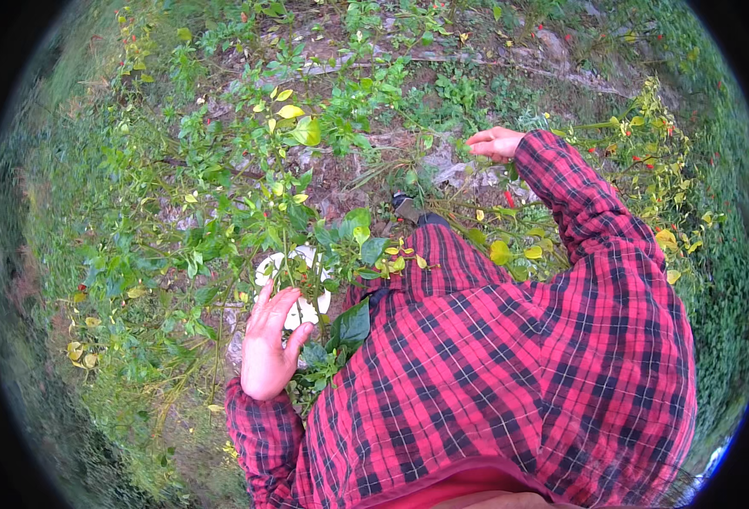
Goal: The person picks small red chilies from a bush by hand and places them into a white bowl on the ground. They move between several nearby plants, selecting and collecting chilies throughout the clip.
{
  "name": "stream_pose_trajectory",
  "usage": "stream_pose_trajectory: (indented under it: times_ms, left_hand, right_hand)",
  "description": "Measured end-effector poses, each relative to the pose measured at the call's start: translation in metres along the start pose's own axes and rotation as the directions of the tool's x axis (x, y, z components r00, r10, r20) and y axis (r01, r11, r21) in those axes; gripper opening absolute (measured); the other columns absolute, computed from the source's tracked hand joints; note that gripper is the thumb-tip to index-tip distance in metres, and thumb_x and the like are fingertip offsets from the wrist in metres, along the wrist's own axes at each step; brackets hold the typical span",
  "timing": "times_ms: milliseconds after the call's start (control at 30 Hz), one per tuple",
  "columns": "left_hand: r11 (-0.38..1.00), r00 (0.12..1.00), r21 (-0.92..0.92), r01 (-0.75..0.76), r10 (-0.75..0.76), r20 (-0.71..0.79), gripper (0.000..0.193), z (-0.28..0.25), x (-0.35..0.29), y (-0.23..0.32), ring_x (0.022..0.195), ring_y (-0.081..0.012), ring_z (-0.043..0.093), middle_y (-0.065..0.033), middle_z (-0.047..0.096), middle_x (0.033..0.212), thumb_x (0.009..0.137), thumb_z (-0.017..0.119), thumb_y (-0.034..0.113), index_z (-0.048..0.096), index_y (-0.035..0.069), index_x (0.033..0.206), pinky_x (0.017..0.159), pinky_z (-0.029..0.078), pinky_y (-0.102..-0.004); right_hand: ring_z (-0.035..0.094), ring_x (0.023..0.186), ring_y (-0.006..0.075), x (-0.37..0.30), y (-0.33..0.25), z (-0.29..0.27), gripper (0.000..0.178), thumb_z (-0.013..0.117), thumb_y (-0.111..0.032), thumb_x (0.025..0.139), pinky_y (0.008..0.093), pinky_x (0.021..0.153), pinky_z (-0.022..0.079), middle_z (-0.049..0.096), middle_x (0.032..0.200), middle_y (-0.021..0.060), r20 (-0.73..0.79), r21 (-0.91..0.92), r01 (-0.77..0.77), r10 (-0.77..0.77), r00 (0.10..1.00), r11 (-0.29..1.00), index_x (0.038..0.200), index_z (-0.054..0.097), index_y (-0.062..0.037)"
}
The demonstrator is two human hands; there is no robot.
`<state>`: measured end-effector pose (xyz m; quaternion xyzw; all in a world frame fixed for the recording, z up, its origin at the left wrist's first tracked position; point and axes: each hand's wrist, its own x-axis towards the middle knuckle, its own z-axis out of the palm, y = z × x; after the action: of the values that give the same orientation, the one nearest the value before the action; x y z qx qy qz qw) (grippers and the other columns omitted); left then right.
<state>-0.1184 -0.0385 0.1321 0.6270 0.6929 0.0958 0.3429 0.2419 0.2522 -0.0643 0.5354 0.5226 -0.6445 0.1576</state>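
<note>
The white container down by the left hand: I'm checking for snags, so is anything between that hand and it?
Yes. Green leafy stems cross over the white container, and broad dark green leaves sit beside the open left hand. Whether the fingers touch the container cannot be told.

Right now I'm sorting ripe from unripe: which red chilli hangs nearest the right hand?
The red chilli just below the right hand, beside the plaid sleeve; the other red ones hang farther right in the bush.
</note>
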Motion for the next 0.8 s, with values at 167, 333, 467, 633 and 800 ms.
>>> stream_pose_trajectory:
  times_ms: [167, 333, 467, 633, 800]
  left_hand:
    - [0.991, 0.98, -0.037, -0.129, 0.122, -0.159, 0.042, -0.059, 0.002, 0.045, 0.118, -0.0333, 0.039, -0.0135, 0.054, 0.113, 0.069, 0.065, 0.005, 0.054, 0.004, 0.11, 0.096, 0.035, -0.0421]
    - [0.894, 0.831, -0.157, -0.42, 0.31, -0.462, 0.024, -0.068, 0.07, 0.088, 0.083, -0.0198, 0.062, -0.0113, 0.062, 0.093, 0.076, 0.059, 0.001, 0.059, 0.002, 0.1, 0.072, 0.048, -0.0297]
    - [0.809, 0.981, -0.557, -0.187, 0.128, -0.143, 0.018, 0.003, 0.158, 0.075, 0.073, -0.0087, 0.056, -0.0037, 0.061, 0.086, 0.085, 0.054, 0.009, 0.057, 0.001, 0.1, 0.067, 0.044, -0.0205]
    - [0.364, 0.977, -0.914, 0.179, -0.176, 0.121, 0.028, 0.042, 0.172, 0.032, 0.07, -0.0114, 0.058, -0.0038, 0.06, 0.08, 0.087, 0.051, 0.029, 0.059, 0.003, 0.095, 0.064, 0.048, -0.0263]
    - [0.392, 0.967, -0.884, 0.254, -0.108, 0.23, 0.038, 0.044, 0.168, 0.035, 0.076, -0.0069, 0.048, 0.0013, 0.055, 0.083, 0.083, 0.052, 0.043, 0.062, 0.006, 0.088, 0.06, 0.042, -0.0251]
  right_hand:
    - [0.022, 0.041, 0.0012, 0.007, -0.036, 0.037, 0.021, 0.051, -0.027, 0.085, 0.0193, 0.038, 0.018, 0.03, 0.054, -0.0109, 0.41, 0.089, 0.182, -0.202, 0.89, 0.979, 0.099, 0.06, -0.0141]
    - [0.027, 0.04, 0.0006, 0.003, -0.094, 0.062, 0.019, 0.051, -0.026, 0.087, 0.0177, 0.036, 0.02, 0.037, 0.057, -0.0092, 0.339, 0.566, 0.209, -0.456, 0.823, 0.798, 0.087, 0.057, -0.0076]
    - [0.033, 0.041, 0.0042, 0.007, -0.12, 0.065, 0.018, 0.049, -0.028, 0.086, 0.0192, 0.039, 0.024, 0.047, 0.06, -0.0073, 0.09, 0.669, 0.316, -0.495, 0.864, 0.673, 0.082, 0.055, -0.012]
    - [0.038, 0.043, 0.0031, 0.013, -0.127, 0.075, 0.017, 0.056, -0.026, 0.081, 0.0176, 0.035, 0.023, 0.048, 0.062, -0.0061, 0.154, 0.72, 0.264, -0.519, 0.841, 0.641, 0.082, 0.058, -0.0096]
    - [0.038, 0.047, 0.003, 0.02, -0.143, 0.097, 0.018, 0.049, -0.026, 0.086, 0.0187, 0.042, 0.027, 0.041, 0.059, -0.0074, 0.104, 0.591, 0.319, -0.462, 0.881, 0.741, 0.084, 0.056, -0.0093]
